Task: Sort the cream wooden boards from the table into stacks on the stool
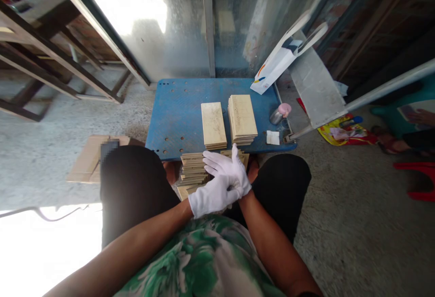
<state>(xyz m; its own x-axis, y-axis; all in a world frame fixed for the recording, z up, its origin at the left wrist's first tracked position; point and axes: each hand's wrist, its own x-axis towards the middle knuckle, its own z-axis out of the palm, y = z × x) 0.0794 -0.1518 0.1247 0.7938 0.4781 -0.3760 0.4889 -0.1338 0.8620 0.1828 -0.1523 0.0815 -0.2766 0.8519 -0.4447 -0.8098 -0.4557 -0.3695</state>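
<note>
Both hands wear white cloth gloves and meet above my lap. My left hand (212, 195) is closed on the glove at the heel and wrist of my right hand (229, 167). My right hand is open, its fingers stretched out to the left and its thumb pointing up. Just beyond it, two stacks of thin pale boards lie on the blue board: a left stack (214, 124) and a taller right stack (243, 115). More thin boards (193, 167) are piled lower down between my knees, partly hidden by my hands.
The blue board (176, 115) has holes along its edges. At its right are a metal flask with a pink lid (284, 109), a white paper piece (273, 137) and a white bag (272, 70). Cardboard (84, 161) lies left. Another person's hand (421, 116) shows far right.
</note>
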